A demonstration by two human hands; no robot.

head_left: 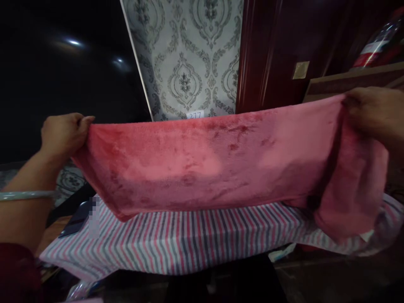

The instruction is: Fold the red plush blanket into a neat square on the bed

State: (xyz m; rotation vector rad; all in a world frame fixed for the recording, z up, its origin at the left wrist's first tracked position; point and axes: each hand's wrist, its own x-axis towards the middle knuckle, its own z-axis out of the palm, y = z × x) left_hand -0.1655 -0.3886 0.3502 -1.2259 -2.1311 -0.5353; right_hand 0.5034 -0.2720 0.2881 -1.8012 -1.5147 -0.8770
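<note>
A pink plush cloth (195, 164) is stretched out lengthwise between my two hands. My left hand (66, 132) is closed on its upper left corner, thumb over the edge. At the right, my right hand (372, 111) grips the upper edge, and a loose end of the cloth hangs below that hand in folds. The lower edge hangs in front of and over a striped cloth (189, 240) in pink, grey and white, which covers the table. Whether the two cloths touch is hard to tell.
Behind the cloth stand patterned wallpaper (186, 63) and a dark red wooden panel (268, 50). A big black screen-like panel (63, 84) is at left. A dark flat phone-like object (74, 221) lies at the table's left. A red-labelled bottle (372, 50) stands beyond a cardboard box (328, 84).
</note>
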